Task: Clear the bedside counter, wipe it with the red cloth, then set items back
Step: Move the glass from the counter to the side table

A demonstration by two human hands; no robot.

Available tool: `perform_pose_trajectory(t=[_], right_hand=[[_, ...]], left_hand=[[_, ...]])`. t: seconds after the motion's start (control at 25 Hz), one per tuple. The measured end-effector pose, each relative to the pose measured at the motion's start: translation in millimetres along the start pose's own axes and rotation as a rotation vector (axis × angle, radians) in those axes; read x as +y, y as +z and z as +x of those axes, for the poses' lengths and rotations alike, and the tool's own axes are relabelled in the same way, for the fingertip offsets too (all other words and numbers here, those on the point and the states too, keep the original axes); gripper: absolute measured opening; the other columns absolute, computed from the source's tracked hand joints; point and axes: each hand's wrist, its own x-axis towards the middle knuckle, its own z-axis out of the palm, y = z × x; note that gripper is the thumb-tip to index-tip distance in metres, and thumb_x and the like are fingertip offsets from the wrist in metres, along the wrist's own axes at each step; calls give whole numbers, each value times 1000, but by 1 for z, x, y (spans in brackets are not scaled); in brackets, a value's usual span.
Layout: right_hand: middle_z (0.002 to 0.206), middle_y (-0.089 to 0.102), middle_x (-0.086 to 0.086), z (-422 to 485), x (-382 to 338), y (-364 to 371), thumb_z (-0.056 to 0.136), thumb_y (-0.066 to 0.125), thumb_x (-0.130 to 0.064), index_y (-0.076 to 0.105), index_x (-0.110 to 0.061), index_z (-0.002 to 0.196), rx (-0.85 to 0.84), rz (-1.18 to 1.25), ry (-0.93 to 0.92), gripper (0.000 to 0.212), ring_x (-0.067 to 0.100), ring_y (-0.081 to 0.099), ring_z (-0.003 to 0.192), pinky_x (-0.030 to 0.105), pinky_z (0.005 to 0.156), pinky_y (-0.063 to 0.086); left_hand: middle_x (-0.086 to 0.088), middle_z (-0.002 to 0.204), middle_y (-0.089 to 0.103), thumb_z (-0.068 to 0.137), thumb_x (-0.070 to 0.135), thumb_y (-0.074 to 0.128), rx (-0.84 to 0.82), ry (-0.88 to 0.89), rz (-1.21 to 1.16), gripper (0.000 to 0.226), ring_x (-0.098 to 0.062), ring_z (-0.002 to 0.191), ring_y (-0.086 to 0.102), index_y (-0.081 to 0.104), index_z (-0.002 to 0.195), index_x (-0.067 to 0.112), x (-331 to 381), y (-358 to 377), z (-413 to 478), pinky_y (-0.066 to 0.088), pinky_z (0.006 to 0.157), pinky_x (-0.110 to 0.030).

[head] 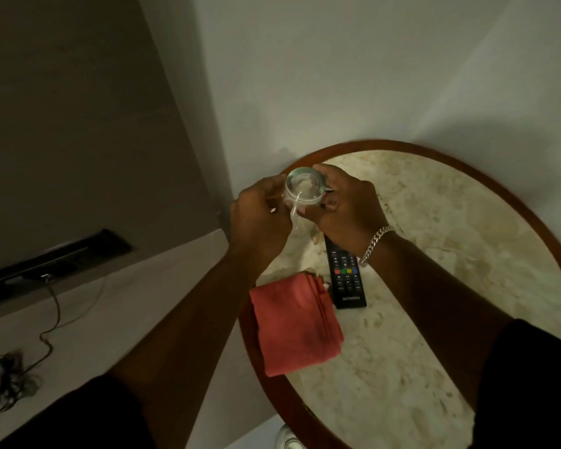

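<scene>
Both arms outstretched, left hand [259, 215] and right hand [347, 205] cupped together.

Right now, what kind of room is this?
Probably a bedroom or hotel room. There is a small round table with a stone top in a corner, a TV remote and a red cloth on it, and both hands hold a glass.

The cloth [293, 324] is red; the counter [434, 286] is mottled cream marble with reddish-brown rim; the remote [345, 277] is black.
</scene>
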Motion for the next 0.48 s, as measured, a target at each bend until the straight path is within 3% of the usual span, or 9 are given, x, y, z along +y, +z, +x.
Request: perform_pose_trajectory(t=[0.12, 0.2, 0.28, 0.4, 0.48], right_hand=[[123, 57, -6, -11, -10, -6, 66, 83, -26, 41, -22, 135, 44, -36, 66, 82, 8, 57, 103, 21, 84, 49], [126, 52, -2, -33, -29, 3, 67, 80, -22, 43, -19, 132, 243, -8, 45, 75, 13, 51, 108, 26, 86, 49], [125, 52, 7, -63, -50, 29, 72, 74, -21, 46, -12, 127, 368, -39, -63, 63, 21, 49, 114, 34, 97, 46], [124, 54, 8, -101, -93, 91, 79, 67, -22, 46, -14, 127, 271, -74, -208, 53, 21, 48, 116, 20, 106, 36], [119, 57, 6, -120, -122, 137, 78, 66, -18, 50, -14, 124, 85, -18, -282, 49, 22, 53, 111, 35, 97, 46]], left_hand=[[-2, 109, 70, 84, 2, 61, 4, -24, -39, 34, -9, 96, 66, 64, 116, 11, -8, -20, -9, 53, 89, -23], [1, 107, 69, 85, 3, 60, 50, -29, 11, 33, -8, 94, 65, 64, 116, 13, -24, -53, -21, 51, 84, -16], [-1, 107, 69, 85, 2, 59, 135, -66, 32, 33, -13, 95, 65, 64, 116, 14, -45, -92, -35, 51, 84, -23], [1, 107, 67, 87, 4, 59, 228, -146, 46, 30, -13, 96, 64, 64, 114, 16, -75, -162, -58, 51, 79, -23], [5, 105, 66, 88, 5, 59, 265, -160, 60, 27, -7, 94, 62, 64, 112, 17, -93, -208, -78, 46, 76, -14]])
